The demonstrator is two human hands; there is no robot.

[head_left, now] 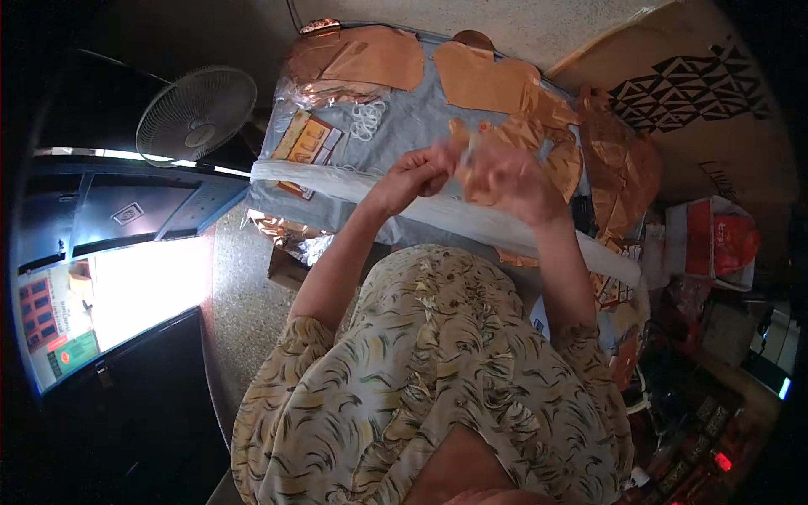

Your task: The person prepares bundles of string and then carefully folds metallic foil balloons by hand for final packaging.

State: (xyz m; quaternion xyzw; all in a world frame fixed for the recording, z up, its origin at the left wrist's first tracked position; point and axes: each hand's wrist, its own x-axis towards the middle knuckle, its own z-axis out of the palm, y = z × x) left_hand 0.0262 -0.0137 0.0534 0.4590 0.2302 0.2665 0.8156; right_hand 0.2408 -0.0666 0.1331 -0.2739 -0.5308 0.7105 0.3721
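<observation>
Both of my hands are raised over a long white bundle (345,185) that looks like strands or thin film and lies across the bed-like surface. My left hand (414,177) is closed in a pinch, and what its fingers hold, if anything, is too small to make out. Close beside it, my right hand (518,183) is smeared by motion, so its fingers cannot be read. A blurred copper-tan bit shows around the right fingers; I cannot tell whether it is held or lies behind. Beyond the hands are flat copper foil pieces (484,80) and crumpled copper foil (560,164).
A grey-blue cloth (404,101) covers the surface. On it lie looped white cord (366,120) and printed orange cards (310,141). A fan (198,118) stands at left above an open door (109,353). At right are a large cardboard sheet (699,151) and a red-and-white box (707,244).
</observation>
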